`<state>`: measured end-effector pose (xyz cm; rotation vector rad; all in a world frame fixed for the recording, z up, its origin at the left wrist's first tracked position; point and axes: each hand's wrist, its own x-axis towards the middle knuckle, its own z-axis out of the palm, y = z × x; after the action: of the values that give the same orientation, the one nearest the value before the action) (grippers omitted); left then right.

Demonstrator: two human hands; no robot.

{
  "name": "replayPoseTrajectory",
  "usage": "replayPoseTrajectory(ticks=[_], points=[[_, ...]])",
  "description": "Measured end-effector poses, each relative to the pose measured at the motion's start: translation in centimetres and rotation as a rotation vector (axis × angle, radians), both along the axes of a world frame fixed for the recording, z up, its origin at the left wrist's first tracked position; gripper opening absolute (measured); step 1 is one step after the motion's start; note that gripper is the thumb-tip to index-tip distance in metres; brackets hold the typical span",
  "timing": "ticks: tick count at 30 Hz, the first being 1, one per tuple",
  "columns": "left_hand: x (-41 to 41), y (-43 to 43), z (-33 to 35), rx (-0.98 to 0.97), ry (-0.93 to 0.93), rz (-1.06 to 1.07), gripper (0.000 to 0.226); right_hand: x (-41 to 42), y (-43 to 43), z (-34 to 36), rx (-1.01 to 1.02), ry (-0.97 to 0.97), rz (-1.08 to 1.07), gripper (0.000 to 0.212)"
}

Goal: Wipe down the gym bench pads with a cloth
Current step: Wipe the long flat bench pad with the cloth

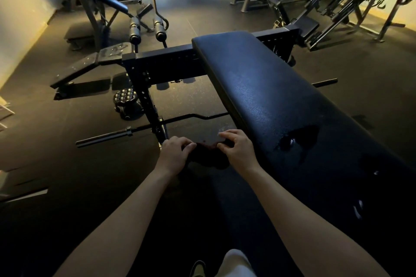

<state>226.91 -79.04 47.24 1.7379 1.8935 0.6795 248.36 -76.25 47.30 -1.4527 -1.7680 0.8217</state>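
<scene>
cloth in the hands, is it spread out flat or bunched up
Bunched up. The cloth is a crumpled wad pinched between the left hand and right hand, held beside the bench pad, not laid on it.

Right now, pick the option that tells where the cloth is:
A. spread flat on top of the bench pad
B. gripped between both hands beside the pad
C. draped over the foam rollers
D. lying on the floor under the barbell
B: the left hand and the right hand both pinch the cloth, bunched between them by the left edge of the bench pad.
</scene>
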Motion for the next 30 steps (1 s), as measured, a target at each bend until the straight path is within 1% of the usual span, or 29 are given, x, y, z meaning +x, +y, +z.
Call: replayPoseTrajectory(ticks=[3, 5, 9, 11, 14, 15, 17, 20, 23, 26, 30], points=[[0.3, -0.3, 0.1, 0.025, -0.120, 0.011, 0.015, -0.1, -0.2, -0.9, -0.076, -0.041, 0.044, 0.044], [0.4, -0.5, 0.4, 0.031, -0.156, -0.001, 0.011, 0.1, -0.1, -1.5, -0.090, -0.049, 0.034, 0.036], [0.3, -0.5, 0.6, 0.041, -0.108, -0.018, 0.012, 0.3, -0.2, -1.5, -0.056, -0.059, -0.015, 0.015], [0.5, -0.7, 0.6, 0.009, -0.115, -0.002, 0.013, 0.1, -0.5, -1.3, -0.054, -0.036, -0.055, 0.011], [1.1, -1.2, 1.2, -0.035, -0.208, 0.003, 0.015, -0.1, -0.5, -1.1, -0.002, -0.009, -0.092, 0.013], [1.4, -1.3, 1.4, -0.024, -0.247, 0.007, 0.014, 0.0, -0.6, -0.8, 0.009, 0.019, -0.093, 0.011], [2.2, -1.2, 1.8, 0.015, -0.265, 0.037, 0.013, 0.0, -0.8, -0.2, -0.023, 0.110, -0.102, 0.006], [3.5, -0.9, 2.2, 0.047, -0.308, 0.129, 0.019, -0.5, -1.1, 0.2, -0.062, 0.251, -0.159, 0.005], [5.1, -1.1, 2.8, 0.015, -0.465, 0.217, 0.023, -1.4, -1.3, 0.4, -0.150, 0.411, -0.167, 0.005], [6.7, -1.6, 3.1, -0.021, -0.643, 0.226, 0.023, -2.1, -2.0, 0.5, -0.253, 0.616, -0.093, 0.010], [7.4, -1.8, 2.8, -0.050, -0.817, 0.187, 0.034, -1.8, -2.5, 0.5, -0.371, 0.754, 0.075, 0.022]])
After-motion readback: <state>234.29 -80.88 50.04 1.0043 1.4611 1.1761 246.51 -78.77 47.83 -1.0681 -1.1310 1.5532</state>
